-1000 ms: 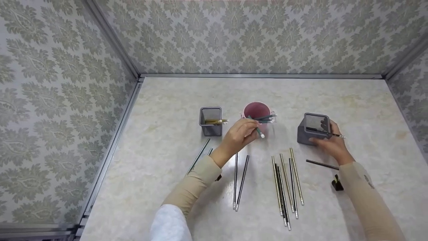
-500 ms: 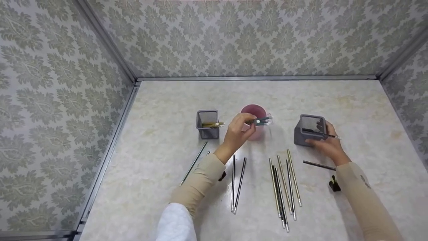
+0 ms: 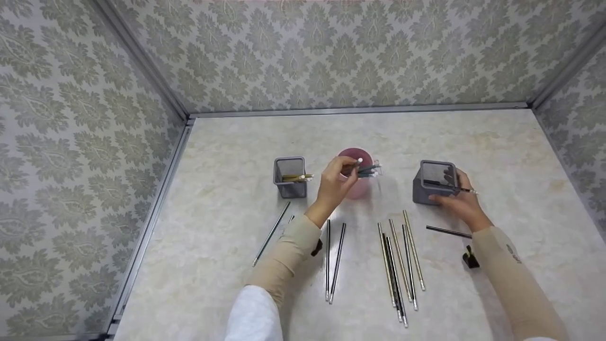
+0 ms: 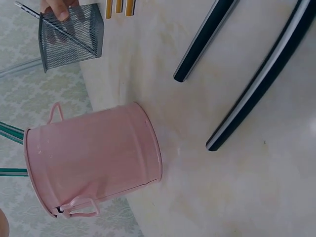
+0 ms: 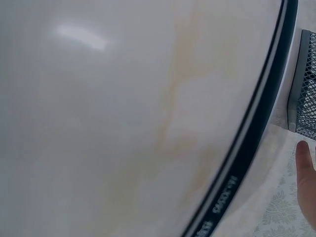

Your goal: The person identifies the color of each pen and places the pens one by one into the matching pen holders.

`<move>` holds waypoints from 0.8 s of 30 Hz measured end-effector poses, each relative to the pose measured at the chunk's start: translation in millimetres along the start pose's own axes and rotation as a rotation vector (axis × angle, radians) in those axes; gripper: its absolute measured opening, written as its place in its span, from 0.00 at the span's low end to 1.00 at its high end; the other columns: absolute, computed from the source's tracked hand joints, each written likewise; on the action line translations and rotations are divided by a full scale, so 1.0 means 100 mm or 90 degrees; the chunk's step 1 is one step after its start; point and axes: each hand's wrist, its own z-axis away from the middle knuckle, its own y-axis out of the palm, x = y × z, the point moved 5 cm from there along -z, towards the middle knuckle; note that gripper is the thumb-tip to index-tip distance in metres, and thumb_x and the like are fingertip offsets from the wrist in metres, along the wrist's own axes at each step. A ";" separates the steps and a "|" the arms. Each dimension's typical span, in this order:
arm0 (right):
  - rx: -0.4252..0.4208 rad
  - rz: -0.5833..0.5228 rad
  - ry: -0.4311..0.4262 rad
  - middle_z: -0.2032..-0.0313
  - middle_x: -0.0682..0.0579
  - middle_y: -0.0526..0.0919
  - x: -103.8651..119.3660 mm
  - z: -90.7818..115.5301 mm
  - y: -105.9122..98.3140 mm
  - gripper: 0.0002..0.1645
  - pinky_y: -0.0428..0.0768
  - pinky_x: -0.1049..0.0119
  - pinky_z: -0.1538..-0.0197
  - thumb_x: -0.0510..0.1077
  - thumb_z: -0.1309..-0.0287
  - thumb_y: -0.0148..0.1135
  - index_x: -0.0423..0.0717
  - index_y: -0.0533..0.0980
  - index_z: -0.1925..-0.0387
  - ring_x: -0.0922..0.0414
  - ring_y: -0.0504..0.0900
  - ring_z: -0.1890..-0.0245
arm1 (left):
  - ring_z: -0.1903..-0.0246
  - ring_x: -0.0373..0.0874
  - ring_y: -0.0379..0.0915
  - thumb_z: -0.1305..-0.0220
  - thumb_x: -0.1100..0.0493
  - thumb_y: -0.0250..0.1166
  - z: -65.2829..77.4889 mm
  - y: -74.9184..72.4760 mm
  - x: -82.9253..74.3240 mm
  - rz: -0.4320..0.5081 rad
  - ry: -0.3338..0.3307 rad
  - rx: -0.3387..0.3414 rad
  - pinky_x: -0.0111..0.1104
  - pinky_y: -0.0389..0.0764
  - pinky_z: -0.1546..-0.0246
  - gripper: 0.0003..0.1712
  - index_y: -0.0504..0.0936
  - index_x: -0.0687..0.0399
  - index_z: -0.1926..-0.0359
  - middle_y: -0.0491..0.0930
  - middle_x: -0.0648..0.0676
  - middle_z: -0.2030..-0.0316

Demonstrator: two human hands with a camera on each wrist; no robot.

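Over the mouth of the pink bucket (image 3: 358, 191), my left hand (image 3: 331, 187) pinches a green pencil near its white eraser end (image 3: 360, 161); its lower part is hidden behind the fingers and in the bucket. Several green pencils (image 3: 368, 172) lean on the bucket's right rim, and in the left wrist view their ends stick out of the bucket (image 4: 94, 158). Farther right, my right hand (image 3: 464, 201) grips a grey mesh pencil holder (image 3: 421, 192) from its right side, thumb across the front. A black pencil (image 3: 466, 190) leans out of that holder.
A second mesh holder (image 3: 292, 189) with gold pencils (image 3: 300, 178) stands on the left. Gold and black pencils (image 3: 401, 265) lie at front right, two black ones (image 3: 336, 263) at centre, green ones (image 3: 271, 234) at left. A small black object (image 3: 470, 259) sits beside the right sleeve.
My left hand has brought the green pencil from the bucket's front over its mouth, the eraser end now pointing up. The right hand keeps its grip on the mesh holder. The head view has shifted slightly.
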 end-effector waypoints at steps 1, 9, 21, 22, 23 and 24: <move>0.000 -0.001 0.003 0.33 0.36 0.59 0.00 0.00 0.00 0.59 0.57 0.47 0.31 0.39 0.55 0.74 0.41 0.47 0.28 0.43 0.58 0.34 | 0.67 0.44 0.77 0.44 0.73 0.62 0.00 0.00 0.01 -0.002 0.000 0.001 0.28 0.81 0.66 0.07 0.76 0.67 0.63 0.79 0.59 0.65; -0.003 0.003 0.013 0.33 0.35 0.58 0.01 0.02 -0.01 0.60 0.55 0.44 0.31 0.41 0.55 0.75 0.39 0.46 0.28 0.41 0.57 0.33 | 0.69 0.44 0.77 0.44 0.73 0.62 0.01 0.03 0.07 -0.011 -0.001 0.015 0.30 0.81 0.68 0.07 0.76 0.67 0.63 0.79 0.59 0.66; 0.012 -0.004 0.014 0.32 0.37 0.57 -0.01 0.01 -0.01 0.60 0.56 0.45 0.31 0.39 0.53 0.73 0.41 0.44 0.28 0.41 0.56 0.32 | 0.65 0.45 0.77 0.44 0.72 0.62 0.07 0.06 0.16 -0.051 -0.014 0.034 0.27 0.80 0.63 0.07 0.76 0.66 0.63 0.79 0.58 0.65; 0.014 -0.007 0.015 0.32 0.37 0.57 -0.01 0.00 -0.01 0.60 0.56 0.45 0.31 0.39 0.53 0.73 0.41 0.44 0.28 0.42 0.56 0.32 | 0.65 0.45 0.77 0.44 0.72 0.62 0.08 0.06 0.17 -0.053 -0.016 0.036 0.27 0.79 0.62 0.07 0.76 0.66 0.63 0.79 0.58 0.64; 0.017 -0.012 0.016 0.32 0.37 0.57 -0.02 0.00 -0.01 0.60 0.56 0.45 0.31 0.39 0.53 0.73 0.41 0.44 0.28 0.42 0.55 0.32 | 0.64 0.45 0.77 0.43 0.72 0.62 0.08 0.07 0.17 -0.055 -0.018 0.037 0.27 0.79 0.61 0.07 0.76 0.65 0.63 0.80 0.58 0.64; 0.018 -0.014 0.016 0.32 0.37 0.57 -0.02 0.00 -0.01 0.60 0.56 0.45 0.31 0.39 0.53 0.73 0.41 0.44 0.27 0.42 0.55 0.32 | 0.64 0.45 0.77 0.43 0.71 0.63 0.09 0.07 0.18 -0.056 -0.021 0.037 0.27 0.79 0.60 0.07 0.77 0.66 0.63 0.80 0.58 0.64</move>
